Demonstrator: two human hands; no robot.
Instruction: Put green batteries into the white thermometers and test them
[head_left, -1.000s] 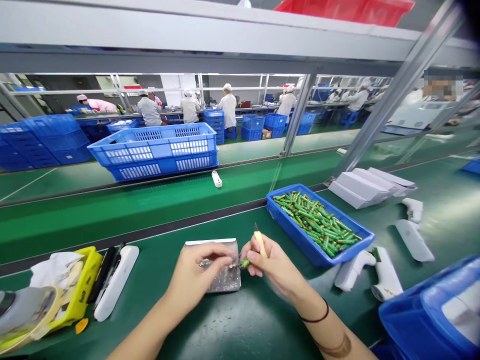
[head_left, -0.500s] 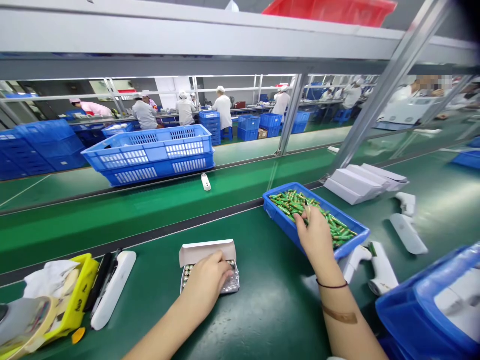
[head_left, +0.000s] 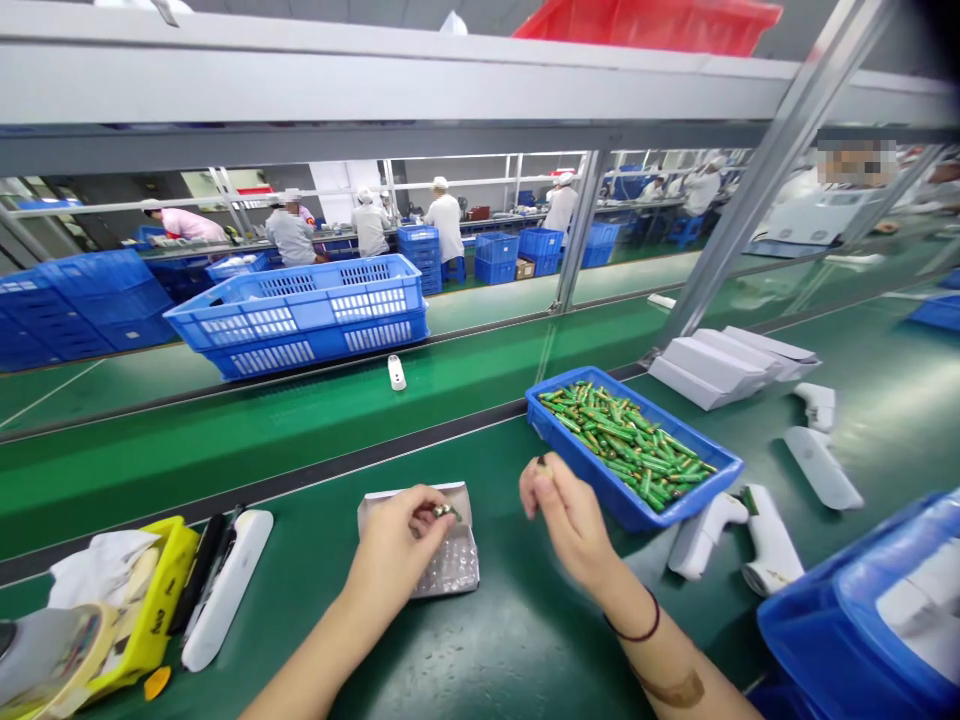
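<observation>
My left hand point(head_left: 401, 540) is above a small white open box point(head_left: 457, 570), its thumb and fingers closed on a few small batteries point(head_left: 444, 511) whose silver ends show. Clear plastic wrap covers part of the box's contents, and the hand hides its left side. My right hand point(head_left: 566, 515) is between that box and a blue tray point(head_left: 645, 515) heaped with green batteries point(head_left: 622, 435). Its fingers are curled together; something pale with a dark tip shows at the fingertips, too small to name.
White thermometer-like housings point(head_left: 772, 540) lie right of the tray, by folded white cartons point(head_left: 720, 370). A blue bin point(head_left: 825, 620) stands at front right, a yellow basket point(head_left: 161, 580) at left. A metal post point(head_left: 765, 180) slants down behind the tray. A moving-belt strip point(head_left: 480, 350) holds a white part point(head_left: 396, 373).
My right hand has left the battery tray and come left toward the box. The left hand has lifted from inside the box with batteries between its fingers. The white part on the belt shifted left.
</observation>
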